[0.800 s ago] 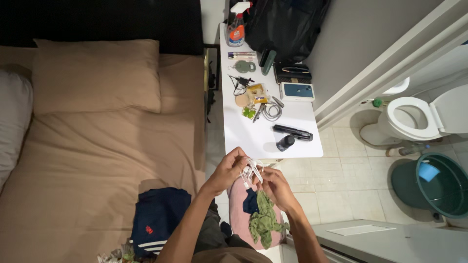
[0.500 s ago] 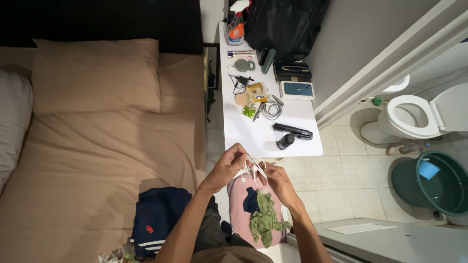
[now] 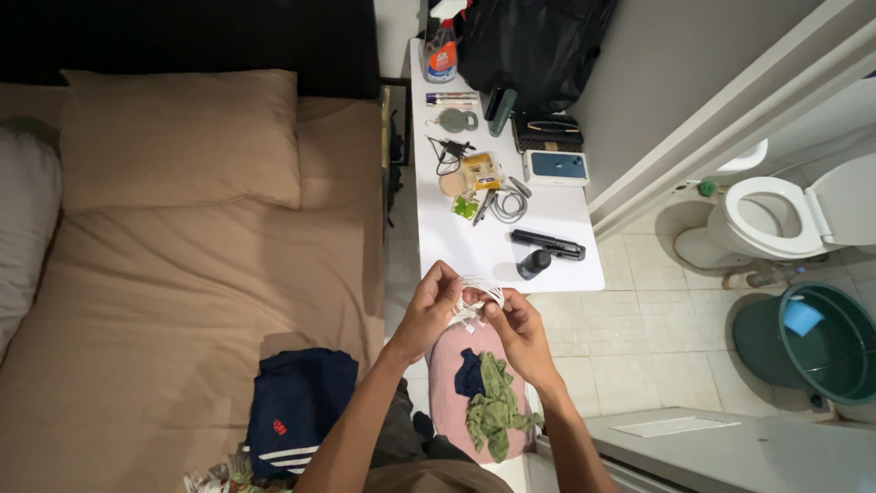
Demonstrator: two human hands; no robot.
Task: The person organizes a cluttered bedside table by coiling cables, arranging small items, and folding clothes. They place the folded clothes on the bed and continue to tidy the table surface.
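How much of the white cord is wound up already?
Part of the white cable already sits in a small loop between both hands. The left hand pinches the bundle while the right hand keeps a grip on the other side. A short end with a plug hangs loose under the loop, so that bit is left. The coil is not yet set down on the white table.
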